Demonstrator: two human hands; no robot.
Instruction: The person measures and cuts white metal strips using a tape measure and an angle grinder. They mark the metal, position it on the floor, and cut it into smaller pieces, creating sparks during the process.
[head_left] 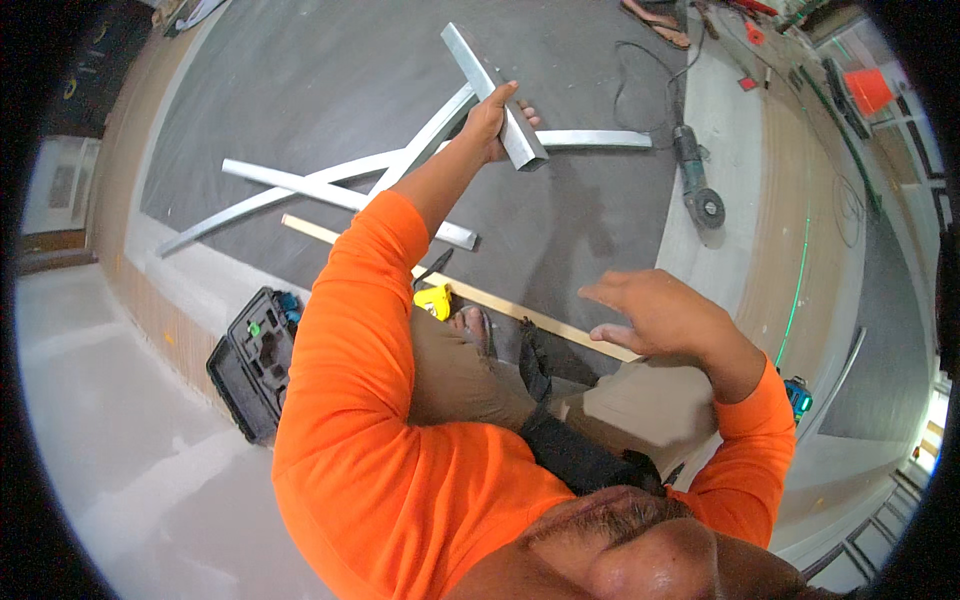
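Left hand (pixel 490 122) wrapped around a metal profile (pixel 481 70); right hand (pixel 655 308) hovered half-spread, empty. One-handed support risked the profile tipping.

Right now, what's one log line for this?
left hand: grips metal channel | right hand: open, empty | nearby: grinder, crossed metal strips

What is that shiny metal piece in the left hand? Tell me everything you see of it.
The metal piece is short, straight and silvery, with flat faces and crisp edges, looking like galvanised steel. Its lower end looks boxy and dark inside. It slants from upper left to lower right, with the left hand wrapped around its middle. Whether it touches the longer metal strips behind it, I can't tell.
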